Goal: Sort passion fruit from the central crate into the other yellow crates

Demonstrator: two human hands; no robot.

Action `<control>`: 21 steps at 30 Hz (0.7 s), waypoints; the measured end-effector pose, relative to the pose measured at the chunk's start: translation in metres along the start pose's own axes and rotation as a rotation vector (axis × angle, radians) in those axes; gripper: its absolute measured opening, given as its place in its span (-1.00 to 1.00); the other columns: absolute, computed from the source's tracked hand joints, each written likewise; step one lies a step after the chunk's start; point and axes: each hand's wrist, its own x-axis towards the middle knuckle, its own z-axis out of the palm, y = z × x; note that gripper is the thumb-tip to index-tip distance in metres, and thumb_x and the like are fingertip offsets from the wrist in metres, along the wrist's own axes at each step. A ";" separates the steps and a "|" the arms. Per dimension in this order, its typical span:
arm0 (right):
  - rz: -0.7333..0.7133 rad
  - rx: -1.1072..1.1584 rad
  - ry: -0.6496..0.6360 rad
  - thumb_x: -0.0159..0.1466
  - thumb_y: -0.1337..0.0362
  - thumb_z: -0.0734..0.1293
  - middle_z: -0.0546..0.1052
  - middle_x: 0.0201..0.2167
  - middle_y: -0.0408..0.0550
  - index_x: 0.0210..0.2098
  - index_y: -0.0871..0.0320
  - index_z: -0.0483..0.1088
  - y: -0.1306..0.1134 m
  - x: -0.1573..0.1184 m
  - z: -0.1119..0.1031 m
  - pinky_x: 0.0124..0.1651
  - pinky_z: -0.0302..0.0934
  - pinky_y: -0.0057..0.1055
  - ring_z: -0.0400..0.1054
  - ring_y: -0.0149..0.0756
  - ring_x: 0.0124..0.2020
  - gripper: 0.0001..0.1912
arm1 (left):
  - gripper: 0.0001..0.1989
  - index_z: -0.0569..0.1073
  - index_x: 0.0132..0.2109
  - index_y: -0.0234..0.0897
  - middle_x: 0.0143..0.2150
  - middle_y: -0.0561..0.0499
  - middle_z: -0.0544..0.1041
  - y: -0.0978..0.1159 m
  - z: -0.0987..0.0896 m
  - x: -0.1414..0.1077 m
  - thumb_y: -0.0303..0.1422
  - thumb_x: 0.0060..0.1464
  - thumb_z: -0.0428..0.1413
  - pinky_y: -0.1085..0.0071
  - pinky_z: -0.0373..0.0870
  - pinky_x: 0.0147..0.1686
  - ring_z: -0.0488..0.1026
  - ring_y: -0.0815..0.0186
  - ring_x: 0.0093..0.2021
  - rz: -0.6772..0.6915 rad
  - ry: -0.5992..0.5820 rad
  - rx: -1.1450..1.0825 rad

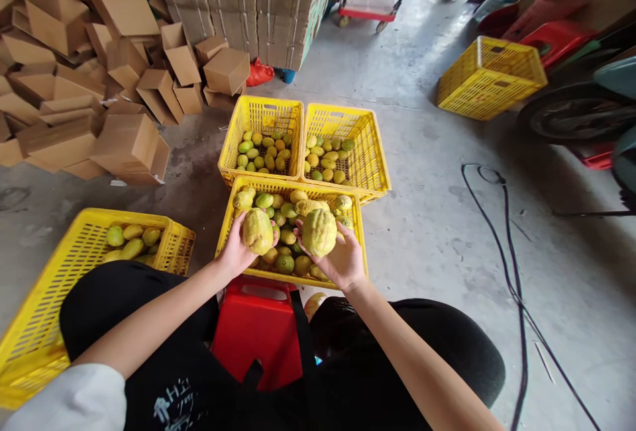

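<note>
My left hand (pixel 239 245) cups a yellow-green citron (pixel 258 232) with a lumpy, ridged skin and a brownish patch. A second, paler citron (pixel 318 232) rests in the upturned fingers of my right hand (pixel 342 260). Both fruits are held side by side above a yellow plastic crate (pixel 362 245), which is filled with more green and yellow fruit (pixel 285 263). Two further yellow crates stand against its far side: the left one (pixel 223 159) and the right one (pixel 380 153) each have several fruits on the bottom.
Another yellow crate (pixel 40 305) with fruit stands by my left knee. A red stool (pixel 256 332) is between my legs. Cardboard boxes (pixel 129 143) are heaped at left. A black cable (pixel 511 252) lies on the floor at right, near a yellow crate (pixel 489 80) and a motorbike (pixel 576 113).
</note>
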 end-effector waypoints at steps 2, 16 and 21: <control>-0.014 -0.011 -0.001 0.18 0.07 0.40 0.64 -0.15 0.03 -0.06 0.10 0.47 0.001 0.001 -0.001 0.01 0.47 -0.09 0.54 -0.07 -0.07 -0.62 | -0.69 0.47 -0.05 -0.34 -0.21 -0.16 0.59 0.000 0.000 -0.001 -0.23 0.25 -0.03 0.12 0.51 -0.07 0.58 0.13 -0.19 0.008 -0.006 -0.018; -0.059 -0.013 0.094 0.07 0.07 0.53 0.65 -0.27 -0.11 -0.16 0.07 0.50 0.006 0.005 -0.013 -0.23 0.52 -0.35 0.56 -0.25 -0.28 -0.61 | -0.77 0.46 -0.21 -0.33 -0.36 -0.06 0.53 0.001 -0.003 0.001 -0.25 0.06 0.13 0.40 0.49 -0.40 0.49 0.31 -0.42 -0.016 -0.028 0.084; -0.004 -0.047 0.024 0.15 -0.05 0.41 0.64 -0.13 0.02 -0.08 0.08 0.48 0.002 0.000 -0.002 -0.07 0.51 -0.15 0.56 -0.08 -0.08 -0.56 | -0.74 0.47 -0.21 -0.35 -0.36 -0.08 0.53 0.002 -0.003 0.002 -0.22 0.11 0.09 0.38 0.49 -0.41 0.49 0.30 -0.43 -0.033 -0.012 0.064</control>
